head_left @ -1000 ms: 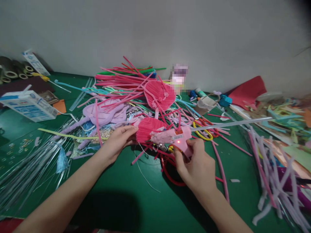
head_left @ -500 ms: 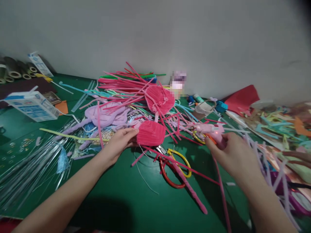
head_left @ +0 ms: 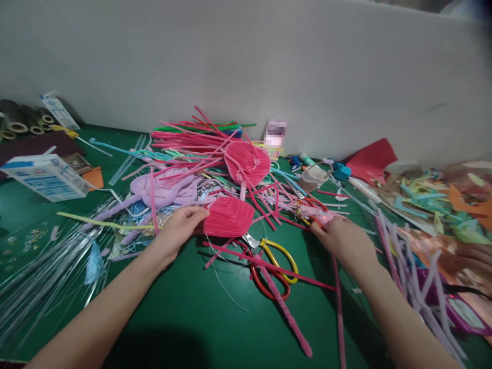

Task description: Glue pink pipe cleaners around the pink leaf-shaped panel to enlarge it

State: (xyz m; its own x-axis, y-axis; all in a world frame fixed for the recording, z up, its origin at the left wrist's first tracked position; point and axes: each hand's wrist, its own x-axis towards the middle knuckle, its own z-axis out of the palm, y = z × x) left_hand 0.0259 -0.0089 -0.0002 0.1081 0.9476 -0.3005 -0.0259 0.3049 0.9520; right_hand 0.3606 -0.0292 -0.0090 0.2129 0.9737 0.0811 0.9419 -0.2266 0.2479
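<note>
My left hand (head_left: 188,223) pinches the left edge of a flat pink panel (head_left: 229,217) made of pipe cleaners laid side by side. My right hand (head_left: 344,238) is closed round a pink hot glue gun (head_left: 317,213), low over the table, its nozzle pointing left. Below the panel lie red-and-yellow-handled scissors (head_left: 290,260), their blades partly hidden. A wrapped pink stick (head_left: 286,310) crosses their handles. Behind the panel rests a round pink pipe-cleaner piece (head_left: 248,163) with small beads or flowers on it. A thin clear thread hangs below the panel.
Pink pipe cleaners (head_left: 188,141) are heaped at the back, with a lilac piece (head_left: 165,187) in front. Silver tinsel strands (head_left: 49,279) and a milk carton (head_left: 48,177) lie left. To the right are lilac pipe cleaners (head_left: 415,282), a purple device (head_left: 461,310) and paper scraps (head_left: 434,195).
My right hand has brought the glue gun lower and a little left, close to the tabletop. My left hand still holds the pink panel, which has shifted slightly left and down in view.
</note>
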